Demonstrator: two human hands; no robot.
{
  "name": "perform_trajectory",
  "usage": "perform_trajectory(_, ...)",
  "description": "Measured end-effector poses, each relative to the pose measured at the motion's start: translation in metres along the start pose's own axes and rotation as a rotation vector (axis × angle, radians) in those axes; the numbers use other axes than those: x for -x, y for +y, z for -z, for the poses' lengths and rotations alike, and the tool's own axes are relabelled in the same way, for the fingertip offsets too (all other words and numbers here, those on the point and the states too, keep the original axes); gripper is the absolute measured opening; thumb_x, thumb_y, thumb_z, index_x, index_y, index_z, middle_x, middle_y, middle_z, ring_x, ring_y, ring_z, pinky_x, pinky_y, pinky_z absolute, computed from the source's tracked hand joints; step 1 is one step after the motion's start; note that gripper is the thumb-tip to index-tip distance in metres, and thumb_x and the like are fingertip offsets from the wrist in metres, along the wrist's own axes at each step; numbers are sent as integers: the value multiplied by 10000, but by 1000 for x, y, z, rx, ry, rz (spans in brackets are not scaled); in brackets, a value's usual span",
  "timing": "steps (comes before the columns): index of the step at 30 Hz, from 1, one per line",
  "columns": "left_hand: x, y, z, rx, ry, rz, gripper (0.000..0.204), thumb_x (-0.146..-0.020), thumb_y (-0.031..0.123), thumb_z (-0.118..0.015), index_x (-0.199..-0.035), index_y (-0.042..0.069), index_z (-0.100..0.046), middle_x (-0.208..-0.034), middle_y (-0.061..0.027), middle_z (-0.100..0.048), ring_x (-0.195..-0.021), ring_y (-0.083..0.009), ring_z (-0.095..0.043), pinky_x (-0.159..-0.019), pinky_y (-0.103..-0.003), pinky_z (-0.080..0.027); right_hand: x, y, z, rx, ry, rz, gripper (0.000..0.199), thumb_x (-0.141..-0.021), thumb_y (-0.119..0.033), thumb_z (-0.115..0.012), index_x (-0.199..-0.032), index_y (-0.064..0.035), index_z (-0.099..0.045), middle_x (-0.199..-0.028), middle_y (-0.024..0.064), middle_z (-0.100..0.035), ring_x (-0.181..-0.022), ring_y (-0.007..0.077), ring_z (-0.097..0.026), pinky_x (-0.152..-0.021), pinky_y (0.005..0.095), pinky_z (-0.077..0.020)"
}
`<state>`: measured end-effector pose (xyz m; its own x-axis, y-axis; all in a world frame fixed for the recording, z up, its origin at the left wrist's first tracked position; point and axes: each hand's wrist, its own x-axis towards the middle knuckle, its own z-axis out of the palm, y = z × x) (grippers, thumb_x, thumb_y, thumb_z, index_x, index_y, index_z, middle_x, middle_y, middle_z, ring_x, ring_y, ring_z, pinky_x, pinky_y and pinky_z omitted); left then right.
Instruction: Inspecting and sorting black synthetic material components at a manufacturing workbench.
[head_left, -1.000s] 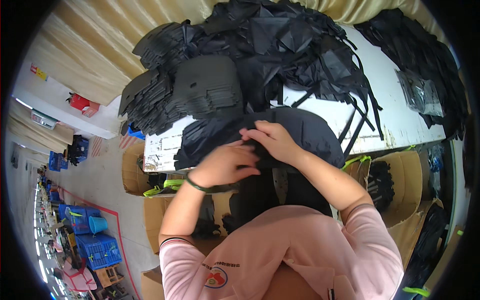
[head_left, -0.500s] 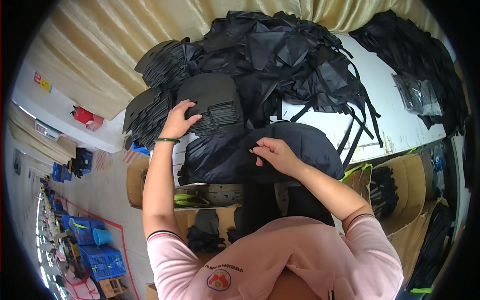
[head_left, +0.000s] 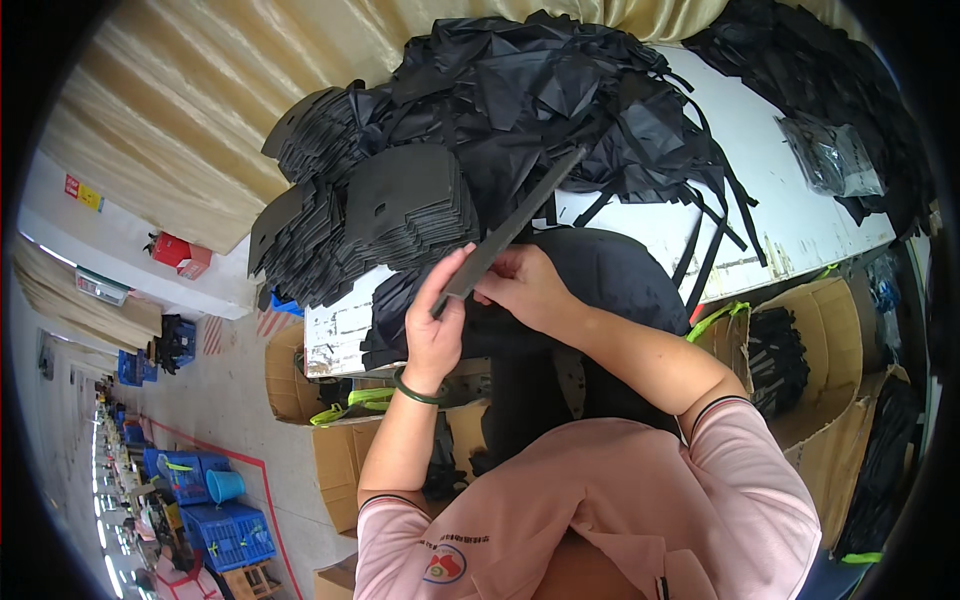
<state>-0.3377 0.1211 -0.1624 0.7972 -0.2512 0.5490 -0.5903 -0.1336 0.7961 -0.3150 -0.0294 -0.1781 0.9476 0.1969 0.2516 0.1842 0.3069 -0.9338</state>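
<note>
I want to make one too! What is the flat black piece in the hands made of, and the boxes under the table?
The flat black panel looks like stiff foam or padded board with a matte finish: it stays straight, seen edge-on, between the left hand and right hand. The brown boxes look like plain cardboard, with dull open flaps.

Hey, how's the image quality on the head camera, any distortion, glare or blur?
Head view: strong fisheye, the white table edge bows and black corners frame it; even light, no harsh glare; the black fabric pile loses detail; both hands, left hand, right hand, look sharp.
</note>
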Motion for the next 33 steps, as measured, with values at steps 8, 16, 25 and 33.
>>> perform_trajectory(8, -18, 10, 20, -761, -160, -361, 682, -627, -184, -471, -1262, 37, -587, -1251, -165, -607, -1235, -337, -531, -1091, -520, -341, 15, -69, 76, 178, -576, -28, 513, -816, -169, -739, -1263, -29, -530, -1218, 67, -587, -1050, 181, -563, -896, 329, -461)
perform_trajectory(16, -8, 16, 44, 101, -188, -79, 842, -706, 178, -836, -1404, -19, -408, -1437, -166, -440, -1265, -293, -501, -1084, -439, -366, 40, -54, 92, -39, -17, -297, 325, -878, -135, -651, -1180, -53, -561, -896, -18, -641, -750, 53, -576, -583, 187, -429)
perform_trajectory(25, 56, -40, 140, 228, 852, 295, 253, -902, 53, -638, -1146, -10, -617, -1033, -128, -681, -903, -162, -651, -812, -259, -531, 101, 27, 199, 387, 213, -572, 333, -819, -106, -732, -1073, -8, -541, -688, 7, -566, -518, 69, -488, -428, 217, -370)
perform_trajectory(33, 105, -107, 148, -664, 639, 411, 244, -905, 146, -660, -1126, 44, -645, -1171, -80, -620, -1073, -183, -554, -945, -310, -421, 105, 21, 213, 459, 255, -617, 381, -806, -98, -750, -1106, 2, -537, -655, -17, -524, -504, 68, -449, -417, 226, -353)
